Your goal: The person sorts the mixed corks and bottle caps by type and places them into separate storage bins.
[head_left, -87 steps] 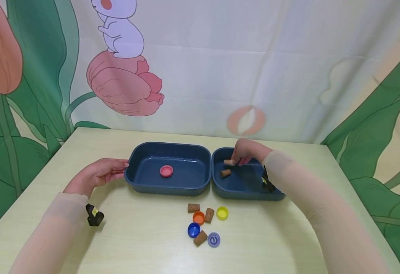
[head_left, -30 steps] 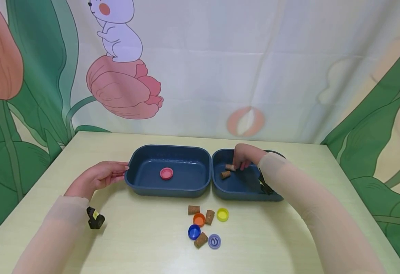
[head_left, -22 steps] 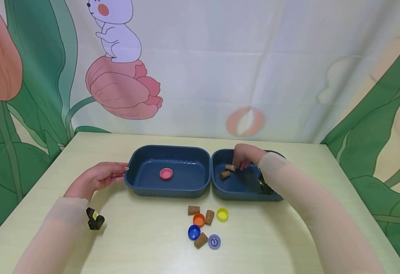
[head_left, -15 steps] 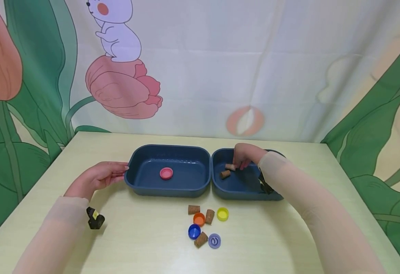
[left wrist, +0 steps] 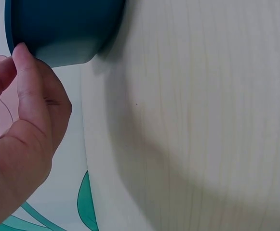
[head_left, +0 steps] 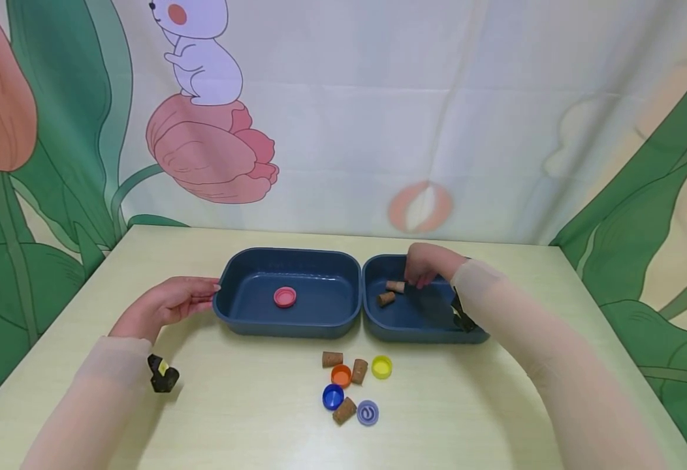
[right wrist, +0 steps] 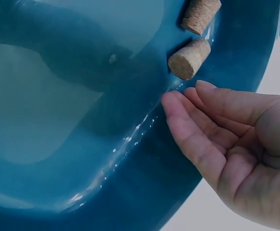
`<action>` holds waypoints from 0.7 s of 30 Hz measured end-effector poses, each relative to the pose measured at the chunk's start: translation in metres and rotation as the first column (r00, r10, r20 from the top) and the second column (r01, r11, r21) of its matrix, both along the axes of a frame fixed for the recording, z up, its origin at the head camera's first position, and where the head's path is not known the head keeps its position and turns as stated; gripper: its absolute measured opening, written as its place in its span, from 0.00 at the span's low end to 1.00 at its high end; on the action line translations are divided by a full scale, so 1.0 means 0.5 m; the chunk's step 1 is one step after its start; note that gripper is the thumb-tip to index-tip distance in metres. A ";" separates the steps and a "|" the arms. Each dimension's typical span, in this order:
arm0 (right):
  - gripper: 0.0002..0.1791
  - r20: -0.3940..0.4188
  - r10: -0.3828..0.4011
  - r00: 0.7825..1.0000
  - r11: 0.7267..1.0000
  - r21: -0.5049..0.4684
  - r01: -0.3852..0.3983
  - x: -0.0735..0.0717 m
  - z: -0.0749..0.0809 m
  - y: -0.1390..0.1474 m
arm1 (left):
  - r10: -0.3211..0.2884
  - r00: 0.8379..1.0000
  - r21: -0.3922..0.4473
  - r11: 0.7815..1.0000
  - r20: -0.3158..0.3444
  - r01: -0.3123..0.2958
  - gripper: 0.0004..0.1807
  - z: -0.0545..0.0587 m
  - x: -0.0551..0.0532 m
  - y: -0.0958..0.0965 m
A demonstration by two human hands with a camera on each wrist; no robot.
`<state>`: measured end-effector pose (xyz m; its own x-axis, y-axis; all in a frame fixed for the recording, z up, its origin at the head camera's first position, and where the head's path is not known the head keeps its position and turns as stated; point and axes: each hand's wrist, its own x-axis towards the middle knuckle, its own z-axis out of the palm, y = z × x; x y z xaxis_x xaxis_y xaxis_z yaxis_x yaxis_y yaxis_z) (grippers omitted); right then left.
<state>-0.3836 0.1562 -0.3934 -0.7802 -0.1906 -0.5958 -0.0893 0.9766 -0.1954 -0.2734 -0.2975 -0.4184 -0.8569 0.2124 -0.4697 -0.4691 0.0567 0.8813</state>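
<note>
My left hand [head_left: 173, 301] pinches the left end of a dark blue tray [head_left: 287, 329], with the thumb on its rim in the left wrist view. Inside that tray lies a pink bottle cap [head_left: 285, 297]. My right hand [head_left: 428, 262] is over the smaller dark blue tray [head_left: 426, 334] to the right, its fingers loosely bent and holding nothing. Just beyond its fingertips in the right wrist view lies a cork [right wrist: 190, 58], apart from them. A second cork [right wrist: 201, 15] lies close by in the same tray.
In front of the trays, on the pale wooden table [head_left: 249, 405], lie several corks [head_left: 345, 411] and bottle caps: orange [head_left: 341, 375], yellow [head_left: 381, 367], blue [head_left: 333, 396] and purple [head_left: 368, 412]. A printed curtain [head_left: 343, 130] hangs behind.
My right hand lowered a cork into the smaller tray, let go of it and drew back slightly to the right. My left hand has stayed at the larger tray's rim.
</note>
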 end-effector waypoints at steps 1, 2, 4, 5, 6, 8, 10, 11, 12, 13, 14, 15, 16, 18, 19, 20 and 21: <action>0.19 -0.004 -0.001 1.000 1.000 -0.011 0.001 -0.005 -0.006 0.007 | 0.000 1.000 0.000 1.000 0.000 0.000 0.18 0.000 0.000 0.001; 0.19 0.000 -0.008 1.000 1.000 -0.015 0.008 -0.035 -0.036 0.020 | -0.001 1.000 0.001 1.000 0.001 0.001 0.17 0.000 -0.001 0.001; 0.16 0.027 0.005 1.000 0.998 -0.065 -0.004 -0.089 -0.084 0.052 | -0.004 1.000 0.002 1.000 0.001 0.004 0.16 0.000 -0.002 0.001; 0.15 0.034 0.014 0.999 0.997 -0.075 -0.012 -0.099 -0.093 0.061 | -0.006 1.000 0.002 1.000 0.000 0.006 0.15 0.000 -0.002 0.001; 0.15 0.041 0.025 0.999 0.996 -0.086 -0.021 -0.104 -0.097 0.069 | -0.006 1.000 0.002 1.000 0.001 0.006 0.15 0.000 -0.002 0.001; 0.15 0.054 0.020 0.998 0.996 -0.093 -0.015 -0.102 -0.091 0.073 | -0.006 1.000 0.000 1.000 0.002 0.006 0.15 -0.001 -0.003 0.001; 0.17 0.025 0.018 1.000 0.995 -0.099 -0.015 -0.038 -0.029 0.058 | -0.007 1.000 -0.003 1.000 0.004 0.007 0.17 -0.002 -0.005 0.001; 0.18 0.011 0.020 1.000 0.995 -0.102 -0.019 -0.006 0.002 0.051 | -0.006 1.000 -0.005 1.000 0.006 0.006 0.19 -0.002 -0.005 0.002; 0.19 -0.004 0.027 1.000 0.993 -0.117 -0.027 0.014 0.021 0.049 | -0.006 1.000 -0.007 1.000 0.008 0.006 0.22 -0.002 -0.006 0.002; 0.19 -0.018 0.032 0.999 0.991 -0.132 -0.035 0.034 0.041 0.048 | -0.007 1.000 -0.008 1.000 0.008 0.007 0.25 -0.002 -0.006 0.003; 0.20 -0.030 0.040 0.999 0.989 -0.144 -0.044 0.050 0.056 0.048 | -0.007 1.000 -0.008 1.000 0.009 0.007 0.27 -0.002 -0.007 0.003; 0.20 -0.042 0.049 0.998 0.986 -0.156 -0.055 0.061 0.068 0.049 | -0.009 1.000 -0.008 1.000 0.010 0.009 0.30 -0.002 -0.007 0.003; 0.20 -0.056 0.055 0.997 0.983 -0.170 -0.064 0.070 0.076 0.052 | -0.011 1.000 -0.008 1.000 0.009 0.011 0.32 -0.002 -0.007 0.003; 0.20 -0.082 0.061 0.995 0.978 -0.192 -0.076 0.084 0.085 0.055 | -0.012 1.000 -0.010 1.000 0.006 0.012 0.33 -0.002 -0.007 0.002; 0.20 -0.094 0.062 0.994 0.976 -0.203 -0.080 0.090 0.089 0.057 | -0.013 1.000 -0.010 1.000 0.005 0.013 0.33 -0.002 -0.007 0.002; 0.20 -0.108 0.064 0.992 0.974 -0.211 -0.086 0.094 0.089 0.059 | -0.013 1.000 -0.012 1.000 0.004 0.013 0.32 -0.002 -0.006 0.002; 0.20 -0.119 0.063 0.991 0.971 -0.221 -0.089 0.098 0.090 0.060 | -0.015 1.000 -0.013 1.000 0.003 0.015 0.32 -0.001 -0.006 0.002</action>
<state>-0.3344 0.1863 -0.3485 -0.8167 -0.3715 -0.4416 -0.1951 0.8979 -0.3945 -0.2765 -0.2966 -0.4191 -0.8523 0.2188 -0.4751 -0.4706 0.0755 0.8791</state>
